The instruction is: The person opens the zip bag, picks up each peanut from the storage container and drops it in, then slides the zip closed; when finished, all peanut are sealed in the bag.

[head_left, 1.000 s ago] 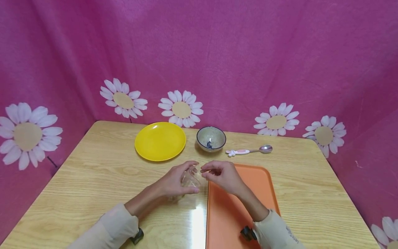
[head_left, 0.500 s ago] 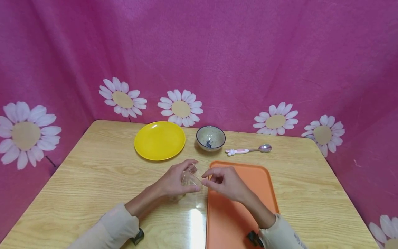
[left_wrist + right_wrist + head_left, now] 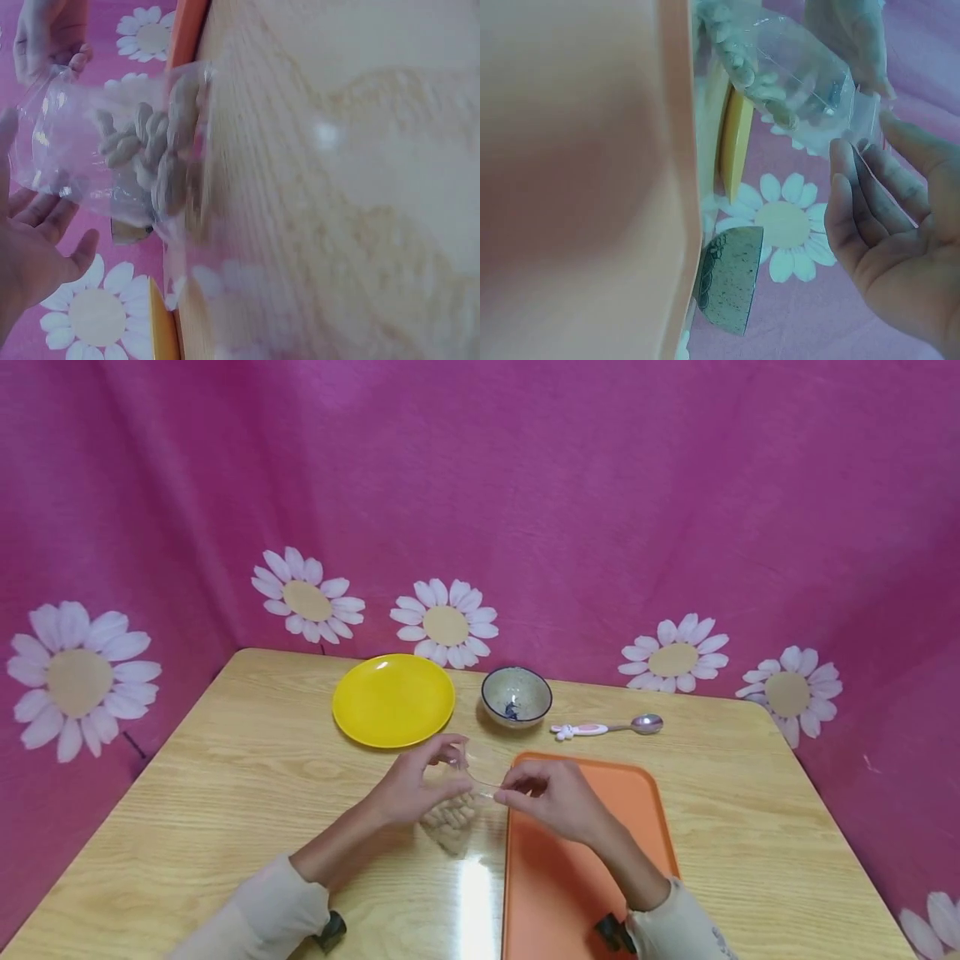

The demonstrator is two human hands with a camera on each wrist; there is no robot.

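Note:
A clear plastic bag point(image 3: 90, 161) with several unshelled peanuts point(image 3: 169, 150) in its lower part hangs between my hands, over the table by the tray's left edge. In the head view the peanuts show below my left hand point(image 3: 411, 785), whose curved fingers and thumb hold the left side of the bag's mouth. My right hand point(image 3: 555, 797) pinches the opposite edge of the mouth between thumb and fingertips. The mouth is stretched between the two hands. From the right wrist view, the gripped edge is a clear strip point(image 3: 864, 120) at the bag's top.
An orange tray point(image 3: 592, 860) lies under my right forearm. Behind the hands stand a yellow plate point(image 3: 393, 702) and a small blue-rimmed bowl point(image 3: 517, 697). A spoon point(image 3: 611, 727) with a rabbit-shaped handle end lies right of the bowl. A pink flowered curtain point(image 3: 525, 527) encloses the table.
My right hand has come to the bag's mouth and taken its right edge. My left hand has shifted slightly left, and the bag, now drawn wide, shows its peanuts below that hand.

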